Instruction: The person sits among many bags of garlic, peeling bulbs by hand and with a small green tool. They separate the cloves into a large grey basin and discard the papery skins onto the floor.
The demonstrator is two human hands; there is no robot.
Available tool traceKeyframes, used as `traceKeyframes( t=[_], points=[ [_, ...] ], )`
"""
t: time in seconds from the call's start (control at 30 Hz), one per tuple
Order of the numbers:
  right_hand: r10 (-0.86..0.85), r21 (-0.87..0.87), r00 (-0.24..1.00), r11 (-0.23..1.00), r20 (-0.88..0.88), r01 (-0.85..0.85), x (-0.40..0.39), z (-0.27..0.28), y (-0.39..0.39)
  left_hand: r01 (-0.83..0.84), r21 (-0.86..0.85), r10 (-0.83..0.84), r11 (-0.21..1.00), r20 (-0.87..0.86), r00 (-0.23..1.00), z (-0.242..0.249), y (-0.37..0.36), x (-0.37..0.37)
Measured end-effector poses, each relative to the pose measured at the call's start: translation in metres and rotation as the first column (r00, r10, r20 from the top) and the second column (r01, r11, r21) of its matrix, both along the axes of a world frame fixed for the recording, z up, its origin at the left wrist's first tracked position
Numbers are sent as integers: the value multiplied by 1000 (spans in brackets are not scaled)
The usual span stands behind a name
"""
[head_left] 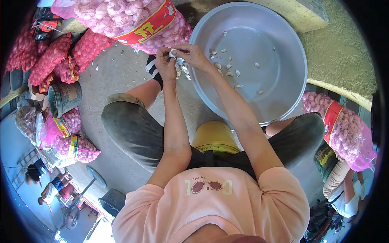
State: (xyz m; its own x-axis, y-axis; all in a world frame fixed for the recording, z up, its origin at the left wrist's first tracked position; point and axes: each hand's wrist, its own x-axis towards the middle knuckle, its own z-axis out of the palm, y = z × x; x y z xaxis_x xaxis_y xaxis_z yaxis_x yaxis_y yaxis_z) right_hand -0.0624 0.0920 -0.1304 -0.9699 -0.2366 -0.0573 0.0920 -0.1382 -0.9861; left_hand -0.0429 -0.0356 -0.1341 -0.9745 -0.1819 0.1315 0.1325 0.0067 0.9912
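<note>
My left hand is closed around a whitish piece of garlic, held up beside the basin's left rim. On the same piece, the thumb and fingertips of my right hand are pinched from the other side. Whether it is a whole bulb or a part of one is too small to tell. Right of my hands is a large grey plastic basin with several loose garlic cloves on its bottom. White garlic skins lie on the floor just under my hands.
A big pink net sack of garlic stands ahead, another sack at the right. A yellow bucket is between my legs. Red net sacks and a dark bucket are at the left. Other people appear at both lower sides.
</note>
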Motion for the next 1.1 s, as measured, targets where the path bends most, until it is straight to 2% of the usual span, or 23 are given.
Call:
traceKeyframes(
  t=[0.13,0.17,0.2,0.33,0.4,0.43,0.5,0.53,0.6,0.63,0.7,0.73,0.8,0.93,1.0,1.1],
  points=[
    [-49,66,991,996,-125,58,-3,5,-10,-84,12,83,996,20,996,-8,-10,-2],
    [-74,11,996,997,-57,74,-2,8,-12,-94,265,37,960,212,977,-7,-17,1],
    [-96,-43,995,994,14,96,-2,7,-14,-146,492,-60,858,379,924,0,-19,3],
    [-67,51,997,996,-39,69,-2,-11,-23,-70,496,-161,866,407,899,6,-15,5],
    [-149,76,988,986,-41,152,-4,-16,-26,-28,622,-230,782,331,915,6,-13,4],
    [-150,77,988,985,-42,153,-4,-16,-26,-27,623,-231,782,330,915,8,-12,3],
    [-278,184,953,937,-121,297,-3,-17,-26,76,598,-284,798,263,922,9,-11,5],
    [-279,182,953,937,-120,297,-4,-18,-24,75,596,-284,800,264,922,10,-11,5],
    [-154,263,981,948,-121,181,-8,-12,-18,56,506,-209,860,251,945,11,-10,5],
    [-155,263,980,947,-122,182,-7,-7,-16,57,507,-210,860,250,945,12,-8,4],
    [1,79,997,997,72,-7,-2,1,-12,-3,425,-140,905,306,942,12,-5,4],
    [1,79,997,997,72,-7,-2,1,-12,-3,426,-141,905,306,942,11,-5,5],
    [2,85,970,996,-242,19,-3,0,-15,26,458,-140,889,217,966,11,-5,5],
    [98,153,953,987,-286,-55,-7,-2,-13,-53,444,-55,894,225,973,10,-5,1],
    [70,212,920,977,-387,15,-6,-2,-12,-34,347,-68,937,277,958,10,-10,1],
    [57,240,876,968,-479,68,-1,-4,-17,-119,378,-5,918,311,950,9,-10,0]
  ],
)
